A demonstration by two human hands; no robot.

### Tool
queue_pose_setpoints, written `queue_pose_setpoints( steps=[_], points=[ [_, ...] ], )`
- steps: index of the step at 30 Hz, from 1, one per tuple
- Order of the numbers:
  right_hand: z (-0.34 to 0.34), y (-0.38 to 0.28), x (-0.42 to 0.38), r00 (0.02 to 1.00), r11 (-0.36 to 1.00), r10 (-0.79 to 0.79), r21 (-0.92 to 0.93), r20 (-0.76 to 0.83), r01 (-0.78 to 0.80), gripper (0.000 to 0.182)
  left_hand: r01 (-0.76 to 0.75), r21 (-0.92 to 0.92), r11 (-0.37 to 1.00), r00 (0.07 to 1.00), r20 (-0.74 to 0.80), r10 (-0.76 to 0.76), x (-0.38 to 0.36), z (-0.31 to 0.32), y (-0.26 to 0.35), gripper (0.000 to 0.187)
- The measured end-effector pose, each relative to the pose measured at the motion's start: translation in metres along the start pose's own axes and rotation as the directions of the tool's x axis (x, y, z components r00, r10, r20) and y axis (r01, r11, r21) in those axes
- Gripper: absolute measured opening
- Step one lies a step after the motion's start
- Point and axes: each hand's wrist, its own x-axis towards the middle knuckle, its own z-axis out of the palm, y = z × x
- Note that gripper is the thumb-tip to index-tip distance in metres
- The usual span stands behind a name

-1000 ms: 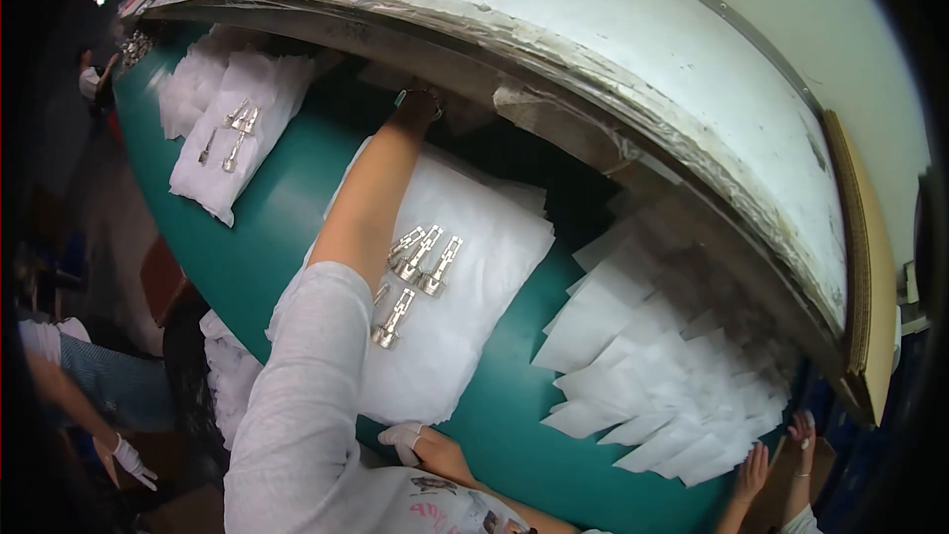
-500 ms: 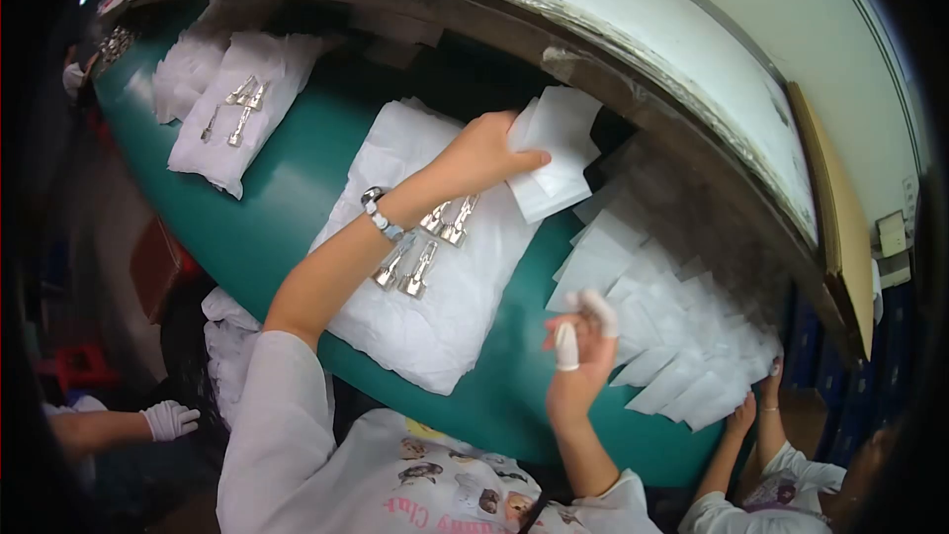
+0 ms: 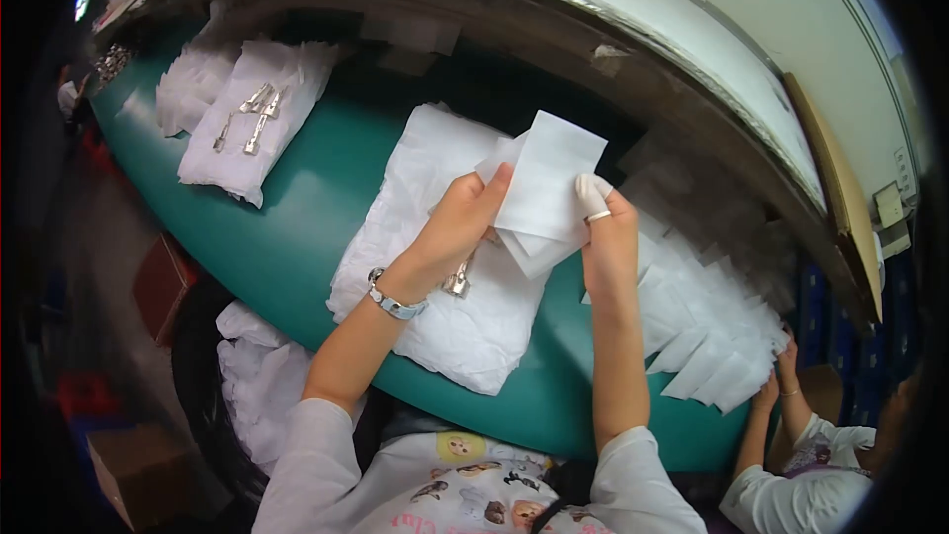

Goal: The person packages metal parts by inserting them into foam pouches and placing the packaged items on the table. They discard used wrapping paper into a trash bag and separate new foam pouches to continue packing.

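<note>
Left hand [image 3: 455, 225] and right hand [image 3: 612, 242] (thumb in a white cap [image 3: 591, 196]) pinch sheets [image 3: 549, 173] between them — over the pad [image 3: 470, 341].

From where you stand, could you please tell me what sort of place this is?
Most likely a workshop or factory packing area: white sheets are held over the green table, shiny metal parts lie on a white bundle, and a co-worker is at the table's edge.

Thin white rectangular sheets [image 3: 550, 176], smooth and unprinted on the top face, tilt in a loosely fanned stack, lower corners jutting beneath the uppermost one, held above the green bench [image 3: 316, 213] between its near and far edges.
</note>
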Motion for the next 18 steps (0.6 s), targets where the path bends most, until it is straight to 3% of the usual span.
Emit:
queue_pose_setpoints(
  steps=[3, 4, 5, 7, 9, 11, 12, 13, 16, 17, 18],
  points=[
    [0.001, 0.009, 0.001, 0.994, 0.993, -0.095, -0.076, -0.048, 0.091, 0.023, -0.067, 0.053, 0.996, 0.998, 0.008, 0.066, 0.006, -0.004, -0.006, 0.037],
    [-0.005, 0.005, 0.003, 0.987, 0.972, -0.148, -0.194, -0.058, 0.135, 0.024, -0.21, 0.17, 0.963, 0.97, -0.09, 0.227, 0.008, -0.002, -0.011, 0.04],
    [-0.021, 0.022, 0.019, 0.886, 0.846, -0.453, -0.359, -0.093, 0.395, 0.023, -0.325, 0.303, 0.896, 0.91, -0.156, 0.383, 0.011, 0.002, -0.017, 0.044],
    [-0.013, -0.012, 0.003, 0.799, 0.736, -0.589, -0.486, -0.119, 0.471, 0.021, -0.332, 0.48, 0.812, 0.866, -0.187, 0.464, 0.004, 0.002, -0.013, 0.05],
    [-0.025, -0.023, -0.004, 0.849, 0.798, -0.506, -0.456, -0.15, 0.395, 0.023, -0.234, 0.518, 0.823, 0.922, -0.151, 0.357, -0.004, 0.003, 0.005, 0.049],
    [-0.028, -0.03, -0.012, 0.869, 0.82, -0.493, -0.356, -0.042, 0.448, 0.022, -0.253, 0.489, 0.835, 0.945, -0.06, 0.321, -0.001, -0.002, 0.005, 0.043],
    [-0.028, -0.031, -0.009, 0.824, 0.779, -0.561, -0.288, 0.074, 0.557, 0.022, -0.291, 0.455, 0.842, 0.945, 0.001, 0.326, 0.002, -0.005, 0.004, 0.04],
    [-0.033, -0.033, -0.001, 0.636, 0.556, -0.706, -0.311, 0.313, 0.771, 0.025, -0.232, 0.46, 0.857, 0.969, 0.027, 0.247, 0.001, -0.006, 0.007, 0.031],
    [-0.019, -0.034, -0.006, 0.66, 0.728, -0.602, -0.033, 0.449, 0.685, 0.047, -0.043, 0.449, 0.893, 0.998, -0.018, 0.058, -0.005, -0.01, 0.019, 0.029],
    [-0.018, -0.03, -0.005, 0.656, 0.727, -0.582, -0.053, 0.481, 0.685, 0.052, -0.169, 0.379, 0.91, 0.985, 0.046, 0.164, -0.006, -0.013, 0.011, 0.028],
    [-0.016, -0.025, -0.004, 0.651, 0.727, -0.56, -0.072, 0.512, 0.683, 0.057, -0.174, 0.319, 0.932, 0.985, 0.059, 0.164, -0.004, -0.017, 0.011, 0.031]
  ],
)
